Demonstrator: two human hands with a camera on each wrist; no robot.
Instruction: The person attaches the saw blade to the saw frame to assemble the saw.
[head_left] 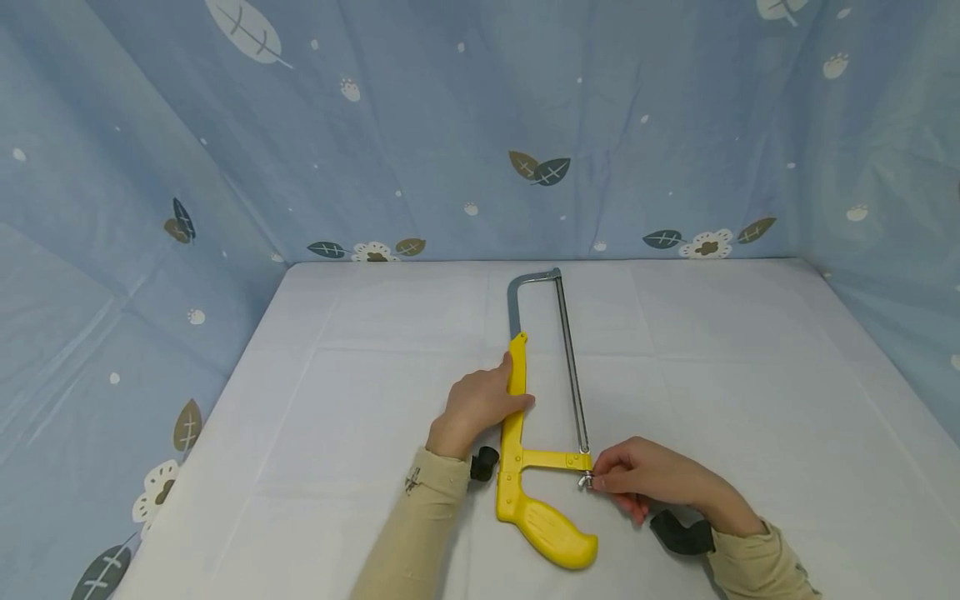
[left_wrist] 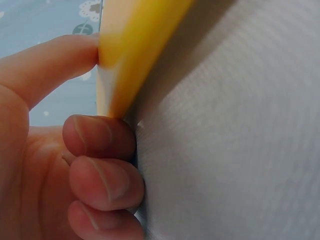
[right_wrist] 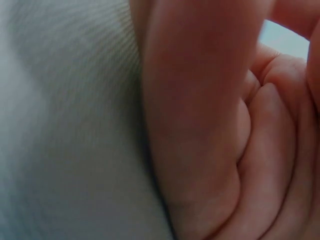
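Head view: left hand (head_left: pixel 480 408) is gripping the hacksaw (head_left: pixel 525 433) frame; right hand (head_left: pixel 648 483) is pinching its wing nut (head_left: pixel 585 480). Over-loosening could release the blade (head_left: pixel 573 375).

wing nut (head_left: pixel 584 480) hidden under right hand (head_left: pixel 645 482) fingertips, saw (left_wrist: pixel 131 55) blurred, cropped

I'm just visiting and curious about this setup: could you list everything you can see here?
Hacksaw: one, yellow frame and handle with a grey metal bow and blade, lying flat mid-table.
Wing nut: one, silver, at the blade's near end by the handle.
Table: one, covered in white cloth.
Backdrop: blue fabric with leaf and flower prints, behind and at both sides.
Wrist straps: two, black, one on each wrist.
Sleeves: two, beige.
Left hand: grips the yellow frame.
Right hand: pinches the wing nut.
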